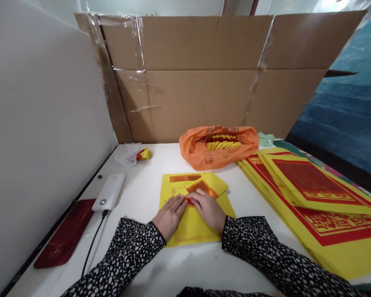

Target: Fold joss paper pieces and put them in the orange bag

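Note:
A yellow paper sheet with an orange foil patch point(208, 187) lies turned at an angle on a larger yellow sheet point(200, 229). My left hand point(171, 212) has its fingers together on the small sheet's near left edge. From the other side, my right hand point(208, 208) presses its curled fingers on the foil, close to the left fingertips. A narrow orange fold shows where the two hands meet. Part of the small sheet is hidden beneath the fingers.
Behind sits an orange plastic bag point(191, 154) holding folded yellow papers point(224, 145). Stacked red-and-yellow papers point(315, 181) lie at right. To the left are a white power bank point(113, 189) with a cable, a dark red pouch point(64, 235) and a small folded paper piece point(146, 154). Cardboard point(198, 82) stands behind.

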`<state>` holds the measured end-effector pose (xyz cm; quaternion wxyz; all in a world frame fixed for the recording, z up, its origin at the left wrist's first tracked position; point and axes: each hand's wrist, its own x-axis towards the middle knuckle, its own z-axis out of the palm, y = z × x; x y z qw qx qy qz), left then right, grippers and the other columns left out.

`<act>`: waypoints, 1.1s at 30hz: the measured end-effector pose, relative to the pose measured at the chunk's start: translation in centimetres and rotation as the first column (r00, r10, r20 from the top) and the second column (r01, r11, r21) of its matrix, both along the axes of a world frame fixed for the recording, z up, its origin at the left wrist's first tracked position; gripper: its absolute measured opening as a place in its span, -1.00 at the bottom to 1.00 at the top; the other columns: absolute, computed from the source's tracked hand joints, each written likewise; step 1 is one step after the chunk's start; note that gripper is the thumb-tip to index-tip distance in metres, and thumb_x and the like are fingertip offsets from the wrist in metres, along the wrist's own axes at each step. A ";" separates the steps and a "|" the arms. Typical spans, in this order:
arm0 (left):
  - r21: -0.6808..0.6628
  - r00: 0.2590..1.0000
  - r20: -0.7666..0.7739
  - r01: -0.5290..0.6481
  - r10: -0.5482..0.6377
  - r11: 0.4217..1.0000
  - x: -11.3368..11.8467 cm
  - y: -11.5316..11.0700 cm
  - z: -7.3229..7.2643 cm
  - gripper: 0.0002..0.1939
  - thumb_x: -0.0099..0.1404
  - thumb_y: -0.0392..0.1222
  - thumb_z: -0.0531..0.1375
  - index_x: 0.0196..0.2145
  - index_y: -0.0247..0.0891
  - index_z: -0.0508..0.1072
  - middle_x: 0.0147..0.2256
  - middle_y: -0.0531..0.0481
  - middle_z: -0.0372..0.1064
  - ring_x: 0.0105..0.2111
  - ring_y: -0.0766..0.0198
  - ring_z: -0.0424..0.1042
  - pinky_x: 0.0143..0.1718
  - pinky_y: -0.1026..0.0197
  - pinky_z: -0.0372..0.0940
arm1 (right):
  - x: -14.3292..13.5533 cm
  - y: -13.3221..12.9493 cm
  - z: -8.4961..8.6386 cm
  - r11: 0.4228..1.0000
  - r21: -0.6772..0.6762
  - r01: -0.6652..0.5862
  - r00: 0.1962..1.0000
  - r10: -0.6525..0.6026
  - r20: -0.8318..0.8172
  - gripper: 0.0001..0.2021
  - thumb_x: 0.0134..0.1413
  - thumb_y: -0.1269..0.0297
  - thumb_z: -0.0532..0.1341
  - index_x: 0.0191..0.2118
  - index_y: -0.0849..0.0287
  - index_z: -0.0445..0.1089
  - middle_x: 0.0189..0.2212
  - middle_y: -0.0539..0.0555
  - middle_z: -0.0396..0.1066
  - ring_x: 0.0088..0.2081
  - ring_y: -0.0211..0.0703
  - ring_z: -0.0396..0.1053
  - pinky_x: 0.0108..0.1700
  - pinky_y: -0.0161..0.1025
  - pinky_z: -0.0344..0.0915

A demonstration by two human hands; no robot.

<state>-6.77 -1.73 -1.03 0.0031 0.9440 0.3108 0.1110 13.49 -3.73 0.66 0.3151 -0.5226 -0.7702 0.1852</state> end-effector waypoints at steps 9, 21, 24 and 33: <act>0.020 0.997 -0.068 -0.045 0.046 0.999 0.2 -0.9 -1.1 -0.43 0.29 -0.42 -0.04 0.26 -0.41 0.17 0.25 -0.27 0.15 0.30 0.00 0.04 0.25 -0.16 0.04 | -0.1 -0.1 0.3 1.000 -0.014 -0.005 0.999 0.006 0.050 -0.71 0.30 0.42 0.03 -0.05 0.13 0.46 -0.31 0.07 0.34 -0.25 -0.16 0.37 -0.17 -0.24 0.35; 0.027 0.997 -0.059 -0.045 0.046 0.999 0.2 -1.0 -0.1 -0.43 0.31 -0.42 -0.04 0.27 -0.32 0.17 0.25 -0.26 0.16 0.28 0.00 0.08 0.26 -0.21 -0.02 | -0.2 -0.1 0.2 1.000 -0.017 0.008 1.000 -0.008 0.010 -0.69 0.29 0.46 0.02 -0.04 0.12 0.46 -0.30 0.07 0.37 -0.25 -0.16 0.38 -0.16 -0.24 0.35; 0.011 0.998 -0.042 -0.051 0.052 0.999 0.3 -0.9 0.0 -0.43 0.30 -0.44 -0.03 0.27 -0.32 0.18 0.24 -0.25 0.17 0.29 0.00 0.08 0.26 -0.22 -0.04 | -0.1 -0.1 0.2 1.000 -0.017 0.012 1.000 -0.011 0.011 -0.69 0.28 0.48 0.03 -0.04 0.13 0.46 -0.30 0.07 0.37 -0.24 -0.16 0.37 -0.15 -0.23 0.34; -0.052 0.997 -0.068 -0.047 0.044 0.998 0.3 -1.2 0.3 -0.44 0.40 -0.10 0.01 0.30 -0.29 0.13 0.30 -0.33 0.01 0.31 -0.13 -0.01 0.22 -0.33 -0.06 | 0.1 -0.8 -0.1 0.998 0.061 0.010 0.981 -0.022 0.193 -0.74 0.30 0.41 0.04 -0.07 0.17 0.47 -0.33 0.08 0.29 -0.28 -0.13 0.31 -0.19 -0.21 0.35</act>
